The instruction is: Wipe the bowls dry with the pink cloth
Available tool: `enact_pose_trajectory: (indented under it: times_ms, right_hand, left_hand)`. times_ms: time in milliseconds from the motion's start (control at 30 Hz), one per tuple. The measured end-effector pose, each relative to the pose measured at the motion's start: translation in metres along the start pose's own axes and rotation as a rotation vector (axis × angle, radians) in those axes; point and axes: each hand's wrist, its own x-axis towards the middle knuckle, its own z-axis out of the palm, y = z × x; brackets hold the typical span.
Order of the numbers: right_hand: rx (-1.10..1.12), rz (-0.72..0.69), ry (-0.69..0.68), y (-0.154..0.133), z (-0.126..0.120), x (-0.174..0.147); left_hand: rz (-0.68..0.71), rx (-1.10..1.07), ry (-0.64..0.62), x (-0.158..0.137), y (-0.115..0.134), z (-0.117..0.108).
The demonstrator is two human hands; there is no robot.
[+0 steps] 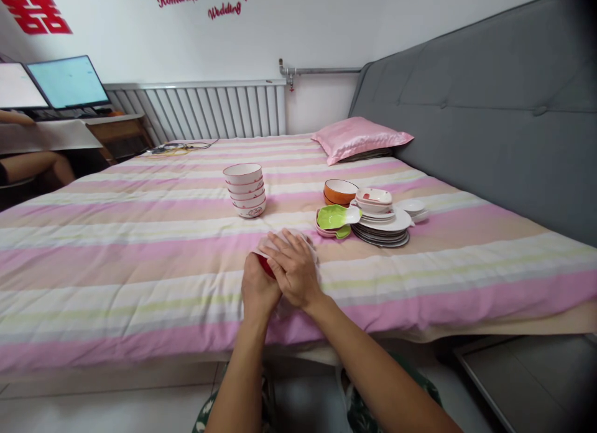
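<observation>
My left hand (pixel 260 285) is closed around a red piece of dishware (pixel 265 264), of which only a small strip shows. A pale pinkish cloth (pixel 313 249) lies over it, bunched around its edges. Pressed on the cloth from above is my right hand (pixel 295 266), its fingers bent over the covered piece. Both hands are together above the near part of the bed. Just beyond them stands an upright stack of several white bowls (pixel 245 190) with red rims. The shape of the red piece is mostly hidden by my hands and the cloth.
Right of centre, a green leaf-shaped dish (pixel 332 217), orange bowls (pixel 341 187), small white dishes (pixel 374 195) and stacked plates (pixel 385 237) sit on the striped bed (pixel 140 259). Farther back are a pink pillow (pixel 359 137) and cables (pixel 180 148). Another person's leg (pixel 41 168) shows at left.
</observation>
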Motion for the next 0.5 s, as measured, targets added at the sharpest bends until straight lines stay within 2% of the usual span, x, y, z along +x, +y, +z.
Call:
enact_pose_trajectory:
  times_ms: [100, 233, 367, 500]
  right_hand:
    - [-0.003, 0.038, 0.014, 0.002, -0.001, 0.002]
    - [0.049, 0.118, 0.03, 0.007, -0.002, 0.005]
    - [0.174, 0.179, 0.076, 0.016, 0.0, 0.008]
    - [0.358, 0.173, 0.145, 0.024, 0.002, 0.011]
  left_hand:
    - [-0.002, 0.082, -0.046, 0.001, 0.002, 0.0]
    - [0.042, 0.099, -0.039, 0.002, -0.001, 0.001]
    - [0.059, 0.113, -0.034, 0.002, -0.005, 0.003]
    - [0.04, 0.108, -0.035, 0.002, -0.005, 0.003]
